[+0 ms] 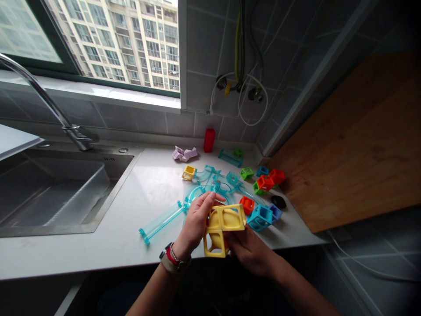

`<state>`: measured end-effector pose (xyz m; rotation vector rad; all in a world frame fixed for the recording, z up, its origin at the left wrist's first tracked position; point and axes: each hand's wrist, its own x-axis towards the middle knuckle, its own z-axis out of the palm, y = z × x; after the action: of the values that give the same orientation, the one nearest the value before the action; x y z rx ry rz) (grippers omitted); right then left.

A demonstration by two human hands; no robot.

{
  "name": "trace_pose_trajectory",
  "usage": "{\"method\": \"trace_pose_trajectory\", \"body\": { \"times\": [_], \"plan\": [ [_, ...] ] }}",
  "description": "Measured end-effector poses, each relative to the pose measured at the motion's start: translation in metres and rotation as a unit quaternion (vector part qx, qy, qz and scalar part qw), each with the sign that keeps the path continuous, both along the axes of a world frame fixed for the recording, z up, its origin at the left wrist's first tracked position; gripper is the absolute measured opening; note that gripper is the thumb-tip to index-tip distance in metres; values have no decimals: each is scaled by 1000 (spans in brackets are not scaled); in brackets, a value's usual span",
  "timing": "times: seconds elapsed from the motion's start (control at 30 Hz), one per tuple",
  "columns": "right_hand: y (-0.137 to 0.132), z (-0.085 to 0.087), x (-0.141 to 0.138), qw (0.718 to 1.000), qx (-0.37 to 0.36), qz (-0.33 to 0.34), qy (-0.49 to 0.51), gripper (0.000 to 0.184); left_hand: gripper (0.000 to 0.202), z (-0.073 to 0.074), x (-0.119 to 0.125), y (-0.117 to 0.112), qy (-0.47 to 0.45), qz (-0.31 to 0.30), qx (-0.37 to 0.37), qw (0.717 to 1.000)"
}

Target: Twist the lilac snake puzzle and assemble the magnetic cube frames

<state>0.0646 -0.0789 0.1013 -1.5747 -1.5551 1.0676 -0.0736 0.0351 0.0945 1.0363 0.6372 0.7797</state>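
Observation:
Several yellow toy cube blocks [226, 221], joined in an L shape with open frame sides, are held above the counter's front edge. My left hand [197, 219] grips their left side, thumb on top. My right hand [248, 250] is closed around the lower right of the same blocks, its fingertips partly hidden behind them. Just beyond lie clear teal track pieces [213, 180], with a long straight track [162, 221] to the left. To the right are a teal cube block [259, 218], a blue block [275, 212] and an orange block [246, 205].
Farther back stand a red block [209, 140], a purple-white folded piece [184, 153] and a single yellow cube [188, 172]. Green and orange cubes [265, 182] sit by a wooden panel [355, 140] on the right. A sink [113, 193] with a faucet [77, 136] is at left.

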Motion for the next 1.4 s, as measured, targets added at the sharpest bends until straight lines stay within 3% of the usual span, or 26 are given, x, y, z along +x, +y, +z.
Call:
{"method": "trace_pose_trajectory", "body": {
  "times": [0.27,0.37,0.63,0.87,1.13,1.3,1.4],
  "plan": [
    [-6,-5,-1,998,-21,3,59,35,45,10,-12,3,40,-56,184,980],
    [-7,-4,0,998,-28,6,54,34,47,12,-16,3,48,-68,209,974],
    [-9,4,-1,998,-39,0,44,34,46,12,-15,1,59,-72,212,973],
    [-5,7,3,998,-36,1,60,30,54,10,-15,2,54,-76,165,982],
    [-8,9,7,995,-63,15,80,39,60,3,-11,-2,57,-91,141,984],
    [-7,7,4,997,-36,13,71,41,52,2,-7,-1,49,-45,120,991],
    [-5,2,3,999,-6,-11,49,39,49,0,-4,3,30,-8,69,997]
  ]
}}
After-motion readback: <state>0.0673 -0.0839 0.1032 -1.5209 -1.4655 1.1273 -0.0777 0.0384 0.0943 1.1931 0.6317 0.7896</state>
